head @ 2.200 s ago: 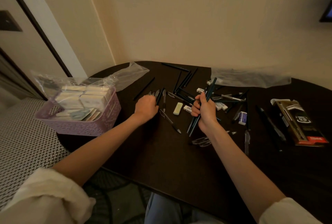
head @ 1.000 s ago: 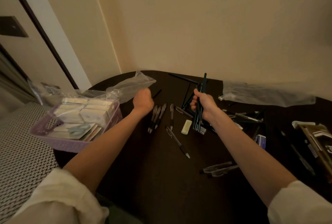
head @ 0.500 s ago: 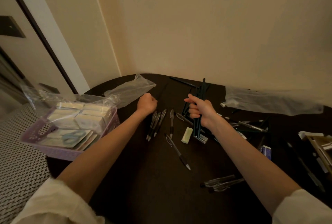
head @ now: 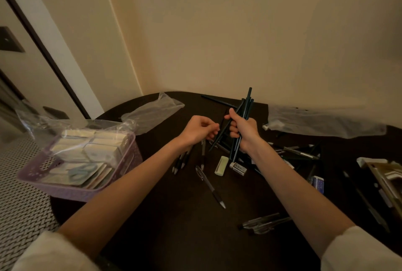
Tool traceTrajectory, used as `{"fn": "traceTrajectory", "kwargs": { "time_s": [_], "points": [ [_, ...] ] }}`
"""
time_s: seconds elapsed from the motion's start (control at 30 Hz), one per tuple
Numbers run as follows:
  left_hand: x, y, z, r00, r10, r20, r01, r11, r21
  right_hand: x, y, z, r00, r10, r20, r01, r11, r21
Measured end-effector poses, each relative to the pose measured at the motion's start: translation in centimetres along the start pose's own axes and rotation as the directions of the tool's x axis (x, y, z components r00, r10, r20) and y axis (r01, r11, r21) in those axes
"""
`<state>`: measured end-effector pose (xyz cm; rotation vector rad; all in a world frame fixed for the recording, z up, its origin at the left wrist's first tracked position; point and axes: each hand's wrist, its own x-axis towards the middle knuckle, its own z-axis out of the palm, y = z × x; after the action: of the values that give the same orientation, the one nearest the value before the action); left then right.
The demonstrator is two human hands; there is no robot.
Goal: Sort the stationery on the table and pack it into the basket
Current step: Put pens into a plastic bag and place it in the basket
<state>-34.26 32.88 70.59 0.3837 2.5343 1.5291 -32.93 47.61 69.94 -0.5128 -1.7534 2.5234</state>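
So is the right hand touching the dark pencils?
Touching. The head view shows the right hand with fingers wrapped round the bundle of dark pencils, holding them upright above the table.

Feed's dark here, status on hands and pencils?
Right hand grips pencil bundle, upright. Left hand curled beside it, hold unclear. Basket far left, part-filled. Loose pens, erasers between.

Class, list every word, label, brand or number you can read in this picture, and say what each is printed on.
None can be read.
Small white eraser with dark print: too blurred.
Blue-and-white eraser sleeve: too small.
Brown pen pack at the right edge: print blurred.
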Motion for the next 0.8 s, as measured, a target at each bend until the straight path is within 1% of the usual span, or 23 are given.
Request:
{"fn": "traceTrajectory", "kwargs": {
  "time_s": [0.1,0.27,0.33,0.47,0.53,0.6,0.67,0.73,0.77,0.8],
  "points": [
    [0.4,-0.2,0.5,0.999,-0.034,0.003,0.034,0.999,0.009,-0.2,-0.3,-1.8,0.998,0.015,-0.065,-0.014,1.0,0.014],
    [1.6,0.1,2.4,0.997,-0.076,-0.026,0.076,0.997,0.014,-1.1,-2.0,-5.8,0.987,0.067,-0.146,-0.054,0.995,0.089],
    [2.2,0.8,3.7,0.997,-0.072,-0.034,0.073,0.997,0.026,-1.7,-2.9,-7.8,0.983,0.055,-0.177,-0.044,0.997,0.065],
    [3.6,2.8,7.2,1.0,-0.011,0.013,0.009,0.997,0.08,-3.0,-4.8,-12.1,0.97,0.06,-0.234,-0.046,0.997,0.064],
    [4.5,3.9,9.2,0.997,0.071,0.043,-0.078,0.98,0.183,-3.7,-5.7,-14.3,0.972,0.071,-0.224,-0.042,0.99,0.133],
    [5.5,4.5,11.1,0.983,0.166,0.074,-0.181,0.926,0.33,-4.3,-6.2,-16.0,0.98,0.074,-0.186,-0.028,0.972,0.234],
    [6.5,5.0,12.7,0.96,0.245,0.139,-0.282,0.831,0.481,-4.7,-6.4,-17.4,0.981,0.077,-0.177,-0.017,0.949,0.316],
    [7.6,5.2,13.9,0.928,0.311,0.206,-0.368,0.668,0.647,-4.8,-6.5,-18.4,0.98,0.091,-0.176,-0.021,0.931,0.365],
    [8.1,5.2,14.3,0.916,0.328,0.23,-0.389,0.589,0.708,-4.8,-6.6,-18.7,0.981,0.097,-0.169,-0.027,0.926,0.377],
    [8.6,5.2,14.7,0.91,0.333,0.247,-0.399,0.539,0.742,-4.7,-6.6,-18.9,0.982,0.101,-0.16,-0.032,0.923,0.383]
  ]
}}
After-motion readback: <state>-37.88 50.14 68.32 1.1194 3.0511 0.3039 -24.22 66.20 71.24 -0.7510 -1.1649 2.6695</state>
